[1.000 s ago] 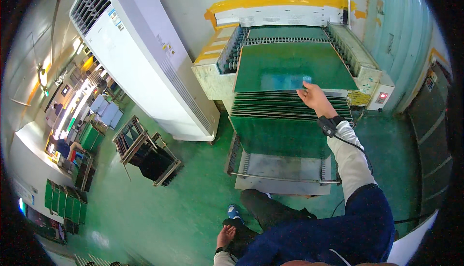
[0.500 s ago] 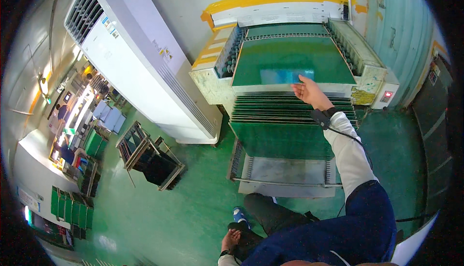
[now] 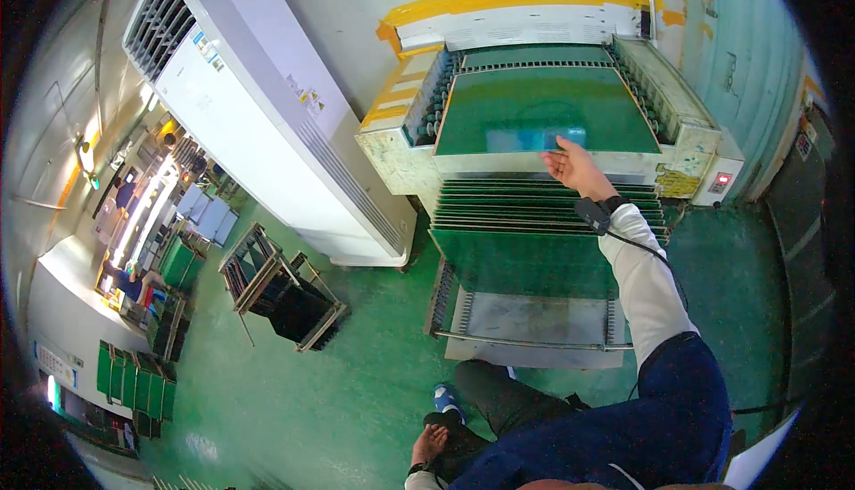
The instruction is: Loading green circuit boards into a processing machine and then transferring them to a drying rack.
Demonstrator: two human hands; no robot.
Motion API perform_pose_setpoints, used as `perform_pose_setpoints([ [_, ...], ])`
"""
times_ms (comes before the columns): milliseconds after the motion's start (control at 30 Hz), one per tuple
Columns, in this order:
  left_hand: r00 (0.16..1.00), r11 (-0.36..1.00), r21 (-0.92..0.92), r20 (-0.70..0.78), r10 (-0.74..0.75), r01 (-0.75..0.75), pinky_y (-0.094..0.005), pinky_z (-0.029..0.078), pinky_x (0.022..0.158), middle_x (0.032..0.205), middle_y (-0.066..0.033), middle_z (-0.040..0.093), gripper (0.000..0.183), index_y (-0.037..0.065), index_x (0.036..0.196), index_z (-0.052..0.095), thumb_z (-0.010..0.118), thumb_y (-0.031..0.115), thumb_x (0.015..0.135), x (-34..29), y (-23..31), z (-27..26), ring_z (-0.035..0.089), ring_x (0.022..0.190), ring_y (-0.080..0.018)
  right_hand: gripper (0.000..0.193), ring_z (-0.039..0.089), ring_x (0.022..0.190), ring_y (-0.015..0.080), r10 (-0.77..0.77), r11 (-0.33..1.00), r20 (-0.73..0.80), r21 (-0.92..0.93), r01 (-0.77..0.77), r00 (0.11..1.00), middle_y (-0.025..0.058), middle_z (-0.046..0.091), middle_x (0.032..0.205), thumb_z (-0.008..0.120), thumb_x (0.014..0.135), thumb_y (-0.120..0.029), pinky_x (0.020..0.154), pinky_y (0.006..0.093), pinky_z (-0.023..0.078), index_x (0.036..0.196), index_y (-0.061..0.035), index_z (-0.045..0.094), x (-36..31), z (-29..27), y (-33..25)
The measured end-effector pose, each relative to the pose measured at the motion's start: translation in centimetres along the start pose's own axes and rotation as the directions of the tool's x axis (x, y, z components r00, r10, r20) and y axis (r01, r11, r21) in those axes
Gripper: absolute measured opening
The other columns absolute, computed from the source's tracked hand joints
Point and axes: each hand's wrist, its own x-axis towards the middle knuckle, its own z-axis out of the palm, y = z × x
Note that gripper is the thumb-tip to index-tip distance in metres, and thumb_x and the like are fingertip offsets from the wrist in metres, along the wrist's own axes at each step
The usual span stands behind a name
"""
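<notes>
A flat green panel (image 3: 543, 107) lies on the roller bed of a conveyor machine (image 3: 401, 153). At its front edge is my right hand (image 3: 577, 171), closed loosely there, with the thumb over the top and the fingers at the edge. Below that hand, several green panels (image 3: 525, 254) stand in slots of a metal rack (image 3: 521, 345). My left hand (image 3: 430, 444) hangs low beside my leg. Its fingers are loosely curled and a little apart, with nothing visible in them.
Left of the machine stands a tall white air conditioner (image 3: 267, 134). A smaller rack (image 3: 280, 289) with dark panels is on the green floor. Red digits glow on a control box (image 3: 720, 178) at right. People work at a lit bench (image 3: 142, 214) far left.
The green panel has slid slightly farther into the machine, my right hand staying at its front edge. The view has shifted a little. My left hand stays low.
</notes>
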Motion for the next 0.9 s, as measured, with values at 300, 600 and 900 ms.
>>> perform_pose_setpoints([
  [300, 0.999, 1.0, -0.024, 0.034, 0.009, -0.008, -0.0338, 0.047, 0.078, 0.107, -0.0168, 0.052, 0.044, 0.0, 0.118, 0.036, 0.044, 0.033, 0.09, 0.0, -0.1, -0.5, 0.053, 0.098, -0.0274, 0.038, 0.059, 0.074, 0.0198, -0.016, 0.997, 0.007, -0.074, 0.016, 1.0, 0.0125, 0.061, 0.087, 0.055, 0.082, -0.04, 0.06, 0.0299, 0.048, 0.093, -0.0034, 0.051, -1.2, 0.8, 0.0],
  [600, 0.991, 0.995, -0.081, 0.109, 0.075, -0.066, -0.0346, 0.045, 0.081, 0.104, -0.0174, 0.053, 0.041, 0.0, 0.113, 0.041, 0.048, 0.032, 0.088, 0.2, -1.1, -2.1, 0.053, 0.097, -0.0283, 0.04, 0.057, 0.063, 0.0143, -0.091, 0.758, 0.055, -0.644, 0.105, 0.994, 0.0072, 0.061, 0.076, 0.055, 0.081, -0.041, 0.057, 0.0254, 0.047, 0.087, -0.0017, 0.057, -8.4, 3.2, 2.6],
  [900, 0.99, 0.995, -0.051, 0.108, 0.086, -0.081, -0.035, 0.046, 0.08, 0.106, -0.016, 0.052, 0.041, -0.001, 0.114, 0.04, 0.046, 0.032, 0.089, -1.6, -0.4, -0.2, 0.054, 0.092, -0.0285, 0.019, 0.058, 0.066, 0.0245, -0.388, -0.101, 0.52, -0.845, 0.526, 0.761, 0.0097, 0.061, 0.072, 0.059, 0.076, -0.024, 0.06, 0.0346, 0.045, 0.078, -0.0053, 0.062, -16.1, 2.8, 8.5],
])
